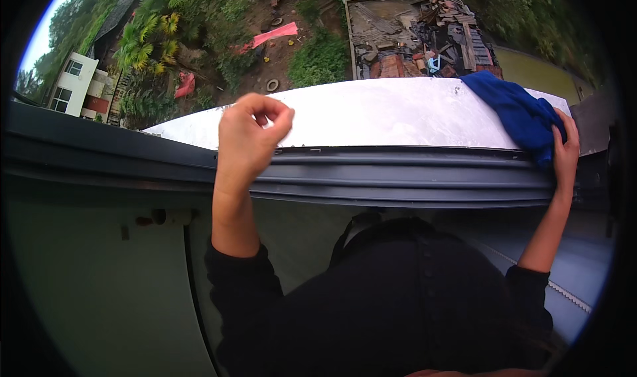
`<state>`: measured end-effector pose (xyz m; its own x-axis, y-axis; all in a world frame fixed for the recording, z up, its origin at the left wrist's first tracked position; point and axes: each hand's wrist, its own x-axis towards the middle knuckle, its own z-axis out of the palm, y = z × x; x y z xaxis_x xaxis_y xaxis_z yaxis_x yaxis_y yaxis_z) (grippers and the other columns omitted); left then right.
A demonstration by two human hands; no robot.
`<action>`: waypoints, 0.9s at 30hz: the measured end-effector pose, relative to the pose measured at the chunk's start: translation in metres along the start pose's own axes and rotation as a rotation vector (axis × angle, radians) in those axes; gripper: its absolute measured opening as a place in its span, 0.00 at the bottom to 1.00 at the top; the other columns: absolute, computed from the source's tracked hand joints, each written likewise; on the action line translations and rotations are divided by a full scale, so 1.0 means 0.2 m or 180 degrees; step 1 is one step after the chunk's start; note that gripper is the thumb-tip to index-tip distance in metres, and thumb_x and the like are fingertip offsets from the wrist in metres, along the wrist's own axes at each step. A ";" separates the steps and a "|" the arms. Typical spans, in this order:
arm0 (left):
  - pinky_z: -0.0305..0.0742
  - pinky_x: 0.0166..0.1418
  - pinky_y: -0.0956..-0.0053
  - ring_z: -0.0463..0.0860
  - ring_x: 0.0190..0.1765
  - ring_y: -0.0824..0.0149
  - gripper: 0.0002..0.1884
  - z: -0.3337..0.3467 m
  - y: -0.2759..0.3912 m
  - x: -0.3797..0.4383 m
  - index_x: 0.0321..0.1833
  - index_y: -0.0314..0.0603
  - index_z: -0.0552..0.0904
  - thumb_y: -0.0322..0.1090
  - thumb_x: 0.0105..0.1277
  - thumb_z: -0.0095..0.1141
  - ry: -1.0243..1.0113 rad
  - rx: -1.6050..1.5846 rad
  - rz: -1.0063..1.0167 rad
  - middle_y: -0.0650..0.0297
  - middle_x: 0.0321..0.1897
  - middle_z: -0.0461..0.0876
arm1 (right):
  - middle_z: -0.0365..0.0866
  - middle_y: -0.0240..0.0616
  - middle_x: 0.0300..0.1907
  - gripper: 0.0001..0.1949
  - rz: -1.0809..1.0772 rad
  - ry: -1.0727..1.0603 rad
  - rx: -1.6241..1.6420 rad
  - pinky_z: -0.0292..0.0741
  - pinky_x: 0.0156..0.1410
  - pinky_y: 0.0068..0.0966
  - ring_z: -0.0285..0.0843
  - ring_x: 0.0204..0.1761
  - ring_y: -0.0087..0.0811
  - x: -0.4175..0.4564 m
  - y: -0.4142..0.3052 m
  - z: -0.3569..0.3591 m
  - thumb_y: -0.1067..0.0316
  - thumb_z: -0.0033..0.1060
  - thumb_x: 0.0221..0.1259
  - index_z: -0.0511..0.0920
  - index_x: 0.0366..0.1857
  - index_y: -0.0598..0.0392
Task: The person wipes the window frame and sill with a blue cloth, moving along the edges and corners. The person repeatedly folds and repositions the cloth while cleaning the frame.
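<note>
A crumpled blue cloth (512, 110) lies at the right end of the white outer window ledge (388, 113). Its lower part hangs over the dark metal window frame (398, 170). My right hand (567, 140) grips the cloth's right edge, with fingers partly hidden behind the folds. My left hand (251, 133) is raised in front of the ledge's left part. Its fingers are curled in and the thumb meets the forefinger, leaving a small gap; nothing shows in it.
Beyond the ledge is a drop to a yard with a palm (149, 33), a tyre (272, 85) and a debris-covered roof (398, 38). Indoors, a pale panel (109, 287) with a knob-like fitting (164, 217) stands at left. Lace-like trim (570, 297) runs along the lower right.
</note>
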<state>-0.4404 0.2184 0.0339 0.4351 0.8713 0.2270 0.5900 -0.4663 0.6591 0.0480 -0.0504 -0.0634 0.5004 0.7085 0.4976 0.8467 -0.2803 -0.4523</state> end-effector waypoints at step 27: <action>0.74 0.29 0.79 0.81 0.25 0.71 0.04 0.37 0.32 0.05 0.35 0.39 0.86 0.26 0.57 0.66 -0.1277 -0.0223 0.2048 0.62 0.29 0.85 | 0.81 0.30 0.33 0.10 -0.0471 0.2227 0.0843 0.73 0.42 0.17 0.76 0.36 0.19 0.53 -0.45 -0.54 0.79 0.58 0.59 0.80 0.44 0.62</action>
<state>-0.3469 0.1864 0.0256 0.9005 0.3024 0.3126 0.0977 -0.8410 0.5321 0.0439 -0.0191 0.1104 0.4578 0.1263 0.8800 0.8863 0.0129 -0.4629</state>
